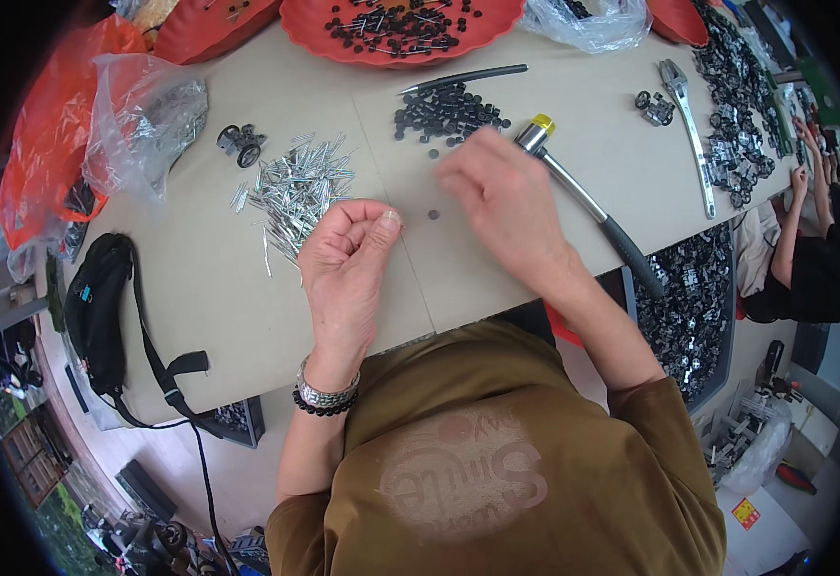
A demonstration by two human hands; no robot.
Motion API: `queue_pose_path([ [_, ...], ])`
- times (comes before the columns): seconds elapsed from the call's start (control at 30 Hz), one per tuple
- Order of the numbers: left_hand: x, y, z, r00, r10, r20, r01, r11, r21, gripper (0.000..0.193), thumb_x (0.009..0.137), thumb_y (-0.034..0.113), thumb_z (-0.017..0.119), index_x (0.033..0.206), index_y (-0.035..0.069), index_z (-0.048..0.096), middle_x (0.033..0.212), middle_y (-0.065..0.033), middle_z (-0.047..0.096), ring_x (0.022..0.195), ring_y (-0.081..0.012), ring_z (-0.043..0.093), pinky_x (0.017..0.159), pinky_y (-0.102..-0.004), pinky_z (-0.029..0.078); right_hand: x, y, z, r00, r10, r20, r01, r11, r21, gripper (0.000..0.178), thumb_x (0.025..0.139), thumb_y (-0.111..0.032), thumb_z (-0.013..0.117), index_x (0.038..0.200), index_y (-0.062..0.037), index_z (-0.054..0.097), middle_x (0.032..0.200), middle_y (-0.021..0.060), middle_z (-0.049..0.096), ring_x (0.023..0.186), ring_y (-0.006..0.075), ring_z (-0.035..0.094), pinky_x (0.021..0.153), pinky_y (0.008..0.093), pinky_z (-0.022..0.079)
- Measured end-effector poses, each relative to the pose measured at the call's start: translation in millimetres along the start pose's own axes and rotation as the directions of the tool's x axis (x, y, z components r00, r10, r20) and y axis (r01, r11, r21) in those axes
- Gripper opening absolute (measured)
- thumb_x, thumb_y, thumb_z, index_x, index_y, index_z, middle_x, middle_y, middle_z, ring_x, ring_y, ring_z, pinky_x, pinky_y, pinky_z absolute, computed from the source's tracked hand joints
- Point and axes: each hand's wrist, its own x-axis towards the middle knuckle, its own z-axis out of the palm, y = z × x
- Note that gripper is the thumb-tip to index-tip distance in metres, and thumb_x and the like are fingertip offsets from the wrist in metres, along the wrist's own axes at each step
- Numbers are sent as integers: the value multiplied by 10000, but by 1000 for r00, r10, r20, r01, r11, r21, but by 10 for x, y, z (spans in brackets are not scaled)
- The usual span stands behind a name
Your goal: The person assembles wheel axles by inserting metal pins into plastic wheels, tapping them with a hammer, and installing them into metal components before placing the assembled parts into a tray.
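My left hand (351, 240) is closed, with its thumb pressed against the curled fingers. What it may be pinching is too small to make out. Just beyond it lies a heap of thin silver metal pins (297, 192). My right hand (506, 197) hovers over the table, smeared by motion, so its fingers are unclear. It is nearest to a pile of small round black caps (449, 113), and one loose cap (433, 215) lies on the table between my hands. Beside my right hand rests a hammer (578, 187) with a yellow face and black grip.
Red trays (401, 60) of small parts stand at the far edge. An adjustable wrench (691, 134) and heaped black wheeled parts (732, 144) lie to the right, above a full crate (684, 317). Plastic bags (142, 125) and a black waist bag (101, 293) are at left.
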Motion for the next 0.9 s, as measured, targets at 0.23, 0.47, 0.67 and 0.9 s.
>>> queue_pose_path([
  [0.23, 32, -27, 39, 1000, -3, -6, 4, 999, 53, 120, 978, 106, 719, 1060, 24, 687, 881, 1, 710, 598, 2, 420, 538, -176, 321, 271, 4, -53, 993, -102, 58, 116, 923, -368, 133, 808, -78, 744, 860, -23, 634, 889, 105, 592, 788, 292, 678, 592, 411, 531],
  [0.47, 170, -71, 122, 980, 198, 21, -193, 913, 359, 59, 852, -6, 778, 910, -4, 776, 790, 28, 609, 643, -47, 442, 591, -217, 368, 158, -10, -104, 990, -90, 108, 129, 885, -447, 96, 863, -120, 703, 873, -53, 635, 885, 79, 571, 781, 299, 673, 602, 428, 527],
  [0.67, 199, -60, 161, 961, 262, 84, -268, 820, 506, 94, 844, 2, 796, 937, -9, 787, 742, 49, 485, 677, -60, 382, 602, -224, 308, -273, -107, -303, 991, 89, 96, -46, 925, -378, 104, 832, -93, 734, 897, -67, 656, 875, 67, 556, 751, 281, 649, 622, 416, 524],
  [0.9, 205, -69, 182, 950, 295, 101, -301, 781, 548, 67, 826, -32, 783, 890, -17, 774, 722, -3, 561, 643, -74, 467, 584, -238, 383, -470, -40, -373, 986, 165, 24, -153, 953, -261, 155, 803, -49, 758, 945, -77, 702, 881, 57, 601, 742, 277, 643, 635, 401, 514],
])
